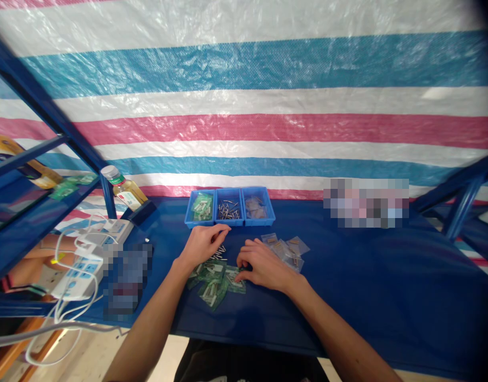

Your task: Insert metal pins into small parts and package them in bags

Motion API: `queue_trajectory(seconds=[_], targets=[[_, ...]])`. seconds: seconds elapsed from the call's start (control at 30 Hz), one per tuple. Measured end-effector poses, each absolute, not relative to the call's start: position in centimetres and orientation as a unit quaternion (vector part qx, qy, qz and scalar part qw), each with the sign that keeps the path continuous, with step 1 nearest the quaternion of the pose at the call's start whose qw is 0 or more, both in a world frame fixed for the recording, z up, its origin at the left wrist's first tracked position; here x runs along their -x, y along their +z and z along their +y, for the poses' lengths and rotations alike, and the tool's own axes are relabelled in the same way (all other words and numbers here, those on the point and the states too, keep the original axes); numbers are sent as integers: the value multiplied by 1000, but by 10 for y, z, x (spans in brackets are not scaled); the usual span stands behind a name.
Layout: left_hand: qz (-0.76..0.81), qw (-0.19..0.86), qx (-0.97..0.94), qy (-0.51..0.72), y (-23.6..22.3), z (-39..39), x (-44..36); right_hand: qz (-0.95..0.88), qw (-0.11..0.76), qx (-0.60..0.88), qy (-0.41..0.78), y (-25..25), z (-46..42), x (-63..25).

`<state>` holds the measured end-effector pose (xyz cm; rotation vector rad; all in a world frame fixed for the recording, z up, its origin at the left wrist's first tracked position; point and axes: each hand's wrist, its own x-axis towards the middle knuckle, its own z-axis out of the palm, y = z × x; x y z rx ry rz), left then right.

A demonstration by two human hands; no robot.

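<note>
Left hand (204,245), fingers bunched, sits beside loose metal pins (220,254), just before the blue bins (259,222); right hand (264,263), fingers curled, is at the green packets (212,291) on the counter (367,286), clear bags (284,249) alongside! Whether either grips anything, I can't quite tell.

Your left hand (204,245) hovers by loose metal pins (220,253), just in front of three blue bins (229,222). Your right hand (264,265) curls beside green bags (212,292), near clear bags (287,250) on the blue table (355,286). White power strips (82,273) lie to your left.
</note>
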<state>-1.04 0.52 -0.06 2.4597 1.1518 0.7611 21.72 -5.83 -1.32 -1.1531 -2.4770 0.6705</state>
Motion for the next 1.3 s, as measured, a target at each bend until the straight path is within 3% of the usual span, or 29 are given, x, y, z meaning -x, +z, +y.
queue_trajectory(seconds=[0.4, 0.83, 1.03, 1.3], targets=[[365, 194, -865, 285, 4, 2, 6, -800, 265, 430, 323, -11, -53, -229], [336, 281, -857, 271, 11, -4, -1, -613, 468, 457, 443, -18, -53, -218], [328, 296, -850, 286, 11, -4, -3, -578, 460, 437, 513, -25, -49, -215], [318, 317, -845, 290, 12, -5, -7, -566, 469, 480, 479, -29, -48, -215]])
